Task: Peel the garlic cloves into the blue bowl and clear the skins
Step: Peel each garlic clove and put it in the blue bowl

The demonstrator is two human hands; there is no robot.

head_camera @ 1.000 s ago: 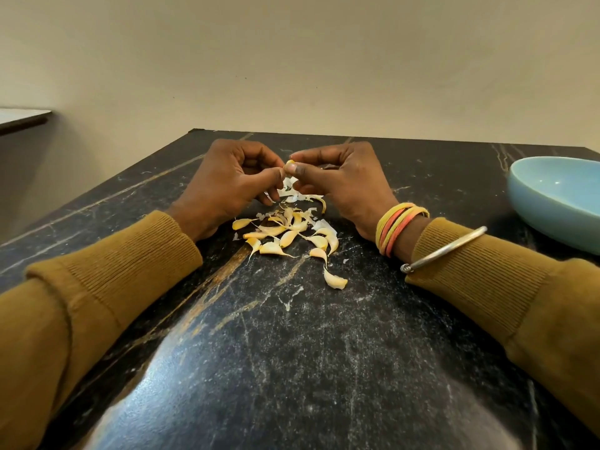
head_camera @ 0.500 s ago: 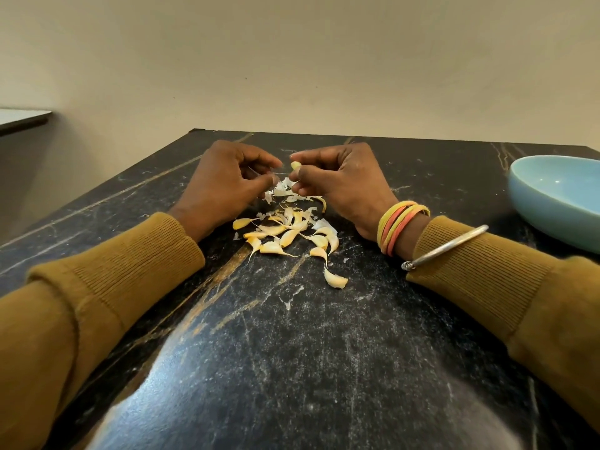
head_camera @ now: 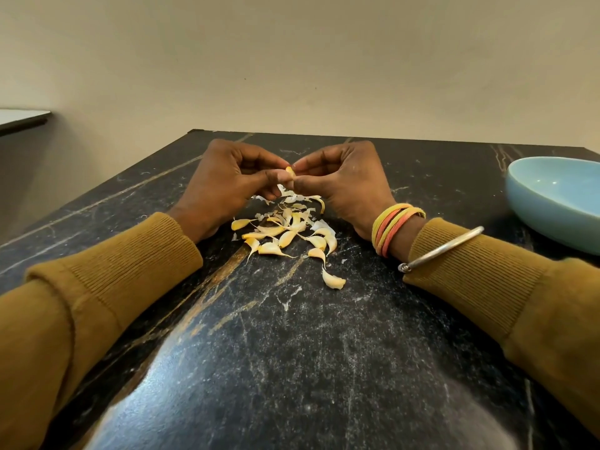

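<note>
My left hand [head_camera: 227, 183] and right hand [head_camera: 344, 180] pinch one small yellow garlic clove [head_camera: 290, 172] between fingertips, above the pile of unpeeled cloves [head_camera: 285, 233], so skins drop there. The pale blue ceramic bowl [head_camera: 558, 196] waits well apart on the black marble worktop [head_camera: 292, 336].

One bowl [head_camera: 532, 203], two hands [head_camera: 224, 190] [head_camera: 349, 186], dozen-odd cloves [head_camera: 287, 238]

Pale yellow garlic cloves [head_camera: 285, 233] with whitish skins [head_camera: 293, 198] lie on a black marble table [head_camera: 292, 345] veined white and gold. Pale blue bowl [head_camera: 556, 203]; mustard sleeves [head_camera: 107, 280]; yellow-and-coral bangles [head_camera: 391, 228]; a silver bracelet [head_camera: 441, 250].
</note>
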